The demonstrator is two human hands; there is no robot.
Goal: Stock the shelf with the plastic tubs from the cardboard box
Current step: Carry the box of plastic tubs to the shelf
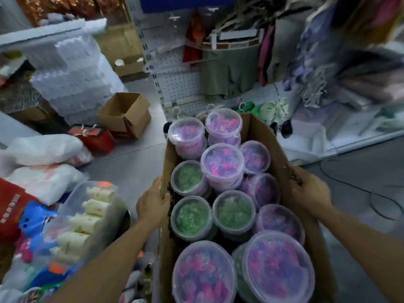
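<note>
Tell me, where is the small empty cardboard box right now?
The empty cardboard box sits open on the floor at upper left of the head view, beside a red box and left of the pegboard rack.

Small retail shop, aisle mid-restock. White pegboard gondola (175,84) with slotted uprights straight ahead. Garments and bags (231,62) hang from its hooks. White shelf (328,136) low at right, goods heaped above it. Bagged merchandise (72,68) stacked at left. Open empty carton (124,114) on grey floor. Clear bin of cream rolls (91,213) near left. Cardboard box (262,132) packed with lidded plastic tubs (223,162) of coloured pieces.
</note>
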